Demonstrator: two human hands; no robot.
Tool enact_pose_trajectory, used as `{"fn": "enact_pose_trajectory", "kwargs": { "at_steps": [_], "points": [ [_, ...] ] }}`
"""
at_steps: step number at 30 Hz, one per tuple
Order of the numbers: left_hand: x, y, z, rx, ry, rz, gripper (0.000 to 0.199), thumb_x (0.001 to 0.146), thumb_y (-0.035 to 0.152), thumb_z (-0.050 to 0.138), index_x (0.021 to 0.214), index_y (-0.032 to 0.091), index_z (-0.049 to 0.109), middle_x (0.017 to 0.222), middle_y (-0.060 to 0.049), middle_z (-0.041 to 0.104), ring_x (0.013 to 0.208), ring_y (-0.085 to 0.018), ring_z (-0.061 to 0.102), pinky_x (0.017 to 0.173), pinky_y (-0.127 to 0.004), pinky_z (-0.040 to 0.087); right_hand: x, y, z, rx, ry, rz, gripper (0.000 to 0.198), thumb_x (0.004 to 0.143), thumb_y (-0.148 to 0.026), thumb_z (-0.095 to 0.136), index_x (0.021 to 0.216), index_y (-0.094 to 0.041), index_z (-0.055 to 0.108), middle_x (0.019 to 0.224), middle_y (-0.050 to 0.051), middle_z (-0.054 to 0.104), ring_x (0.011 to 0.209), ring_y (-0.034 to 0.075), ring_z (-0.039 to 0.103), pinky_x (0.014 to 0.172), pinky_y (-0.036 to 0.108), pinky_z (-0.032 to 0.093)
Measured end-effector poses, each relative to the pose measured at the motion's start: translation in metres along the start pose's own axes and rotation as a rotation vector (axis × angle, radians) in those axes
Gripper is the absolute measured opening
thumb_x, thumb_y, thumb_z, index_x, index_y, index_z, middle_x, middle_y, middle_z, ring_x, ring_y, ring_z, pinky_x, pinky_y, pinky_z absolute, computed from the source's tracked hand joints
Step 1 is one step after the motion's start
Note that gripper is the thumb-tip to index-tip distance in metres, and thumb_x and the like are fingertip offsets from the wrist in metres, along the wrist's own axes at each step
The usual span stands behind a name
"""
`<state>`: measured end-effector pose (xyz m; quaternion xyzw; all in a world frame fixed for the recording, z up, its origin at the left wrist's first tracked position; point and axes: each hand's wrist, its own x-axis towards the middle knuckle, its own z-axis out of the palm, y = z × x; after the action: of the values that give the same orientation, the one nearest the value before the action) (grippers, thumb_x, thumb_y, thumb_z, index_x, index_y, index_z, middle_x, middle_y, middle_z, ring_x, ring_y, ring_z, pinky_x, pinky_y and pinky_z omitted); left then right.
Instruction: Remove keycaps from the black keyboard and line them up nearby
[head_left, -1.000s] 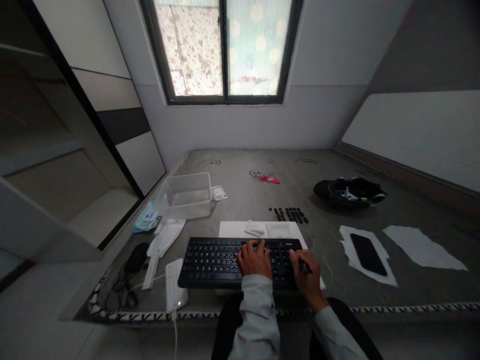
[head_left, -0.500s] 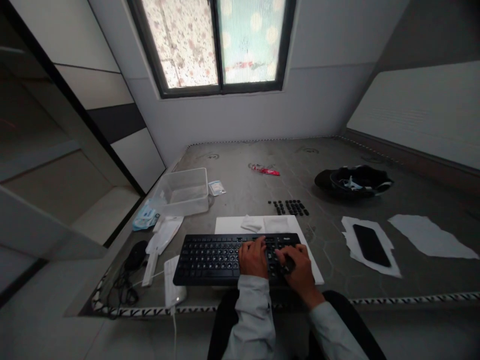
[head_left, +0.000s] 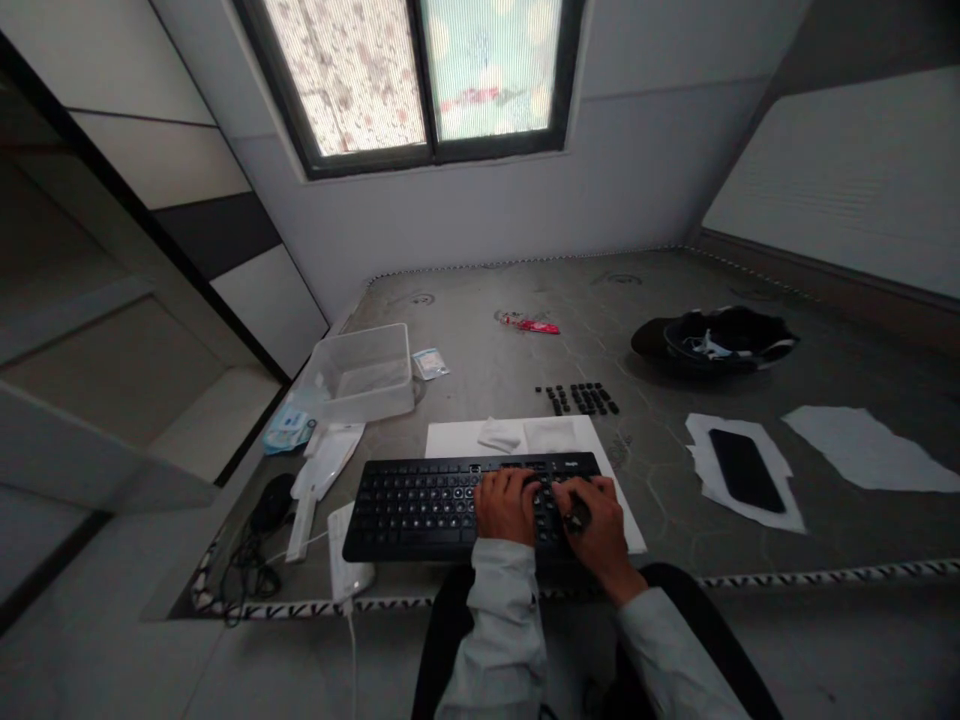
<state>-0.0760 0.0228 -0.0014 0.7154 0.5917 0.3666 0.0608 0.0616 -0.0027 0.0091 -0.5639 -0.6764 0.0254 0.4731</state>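
A black keyboard (head_left: pixel 420 505) lies tilted slightly towards me, its near edge by my knees. My left hand (head_left: pixel 505 507) holds it from above, with bent fingers close together over the keys left of the number pad. Over the number pad, my right hand (head_left: pixel 600 530) is closed around a small dark object (head_left: pixel 577 513), whose kind I cannot make out. The fingertips of both hands are close together, and my hands hide part of the keys there. Behind the keyboard, loose black keycaps (head_left: pixel 585 399) sit in rows.
A white board (head_left: pixel 450 437) with folded cloths lies under the keyboard's far side. At left are a clear plastic box (head_left: pixel 364 400), a mouse (head_left: pixel 273 503) with its cable and a white power strip (head_left: pixel 341 575). Rightward lie a phone (head_left: pixel 745 470) on paper and a black cap (head_left: pixel 712 365).
The view has tipped slightly, so everything sits a little higher in the picture. My right hand has turned a little, showing more of the dark object. My left hand stays on the keyboard.
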Motion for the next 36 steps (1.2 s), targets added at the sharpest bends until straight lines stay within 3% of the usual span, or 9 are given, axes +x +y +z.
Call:
{"fn": "enact_pose_trajectory", "kwargs": {
  "at_steps": [7,13,36],
  "points": [
    [-0.0023,-0.0069,0.0016,-0.100,0.173,0.099,0.018,0.094,0.031,0.056,0.103,0.024,0.071,0.095,0.000,0.075,0.087,-0.017,0.062,0.079,-0.030,0.040,0.0047,-0.0064,-0.0019,-0.027,-0.020,-0.038,0.021,0.095,-0.038,0.053,0.098,-0.025,0.068,0.083,0.001,0.073,0.066,0.017,0.058,0.075,0.035,0.037],
    [-0.0030,-0.0056,0.0006,-0.095,0.223,0.161,0.027,0.096,0.035,0.052,0.115,0.022,0.066,0.093,-0.001,0.075,0.084,-0.017,0.062,0.078,-0.030,0.040,0.0027,-0.0013,0.0013,-0.027,-0.078,-0.021,0.023,0.096,-0.038,0.053,0.107,-0.026,0.068,0.090,0.001,0.075,0.070,0.016,0.062,0.079,0.036,0.035],
    [-0.0041,-0.0082,0.0021,-0.183,0.210,0.150,0.026,0.095,0.035,0.054,0.112,0.022,0.068,0.089,-0.001,0.074,0.081,-0.016,0.062,0.079,-0.028,0.048,0.0017,0.0025,0.0011,0.017,-0.068,-0.014,0.020,0.096,-0.038,0.054,0.102,-0.027,0.069,0.092,0.000,0.075,0.075,0.016,0.067,0.079,0.036,0.034]
  ]
}}
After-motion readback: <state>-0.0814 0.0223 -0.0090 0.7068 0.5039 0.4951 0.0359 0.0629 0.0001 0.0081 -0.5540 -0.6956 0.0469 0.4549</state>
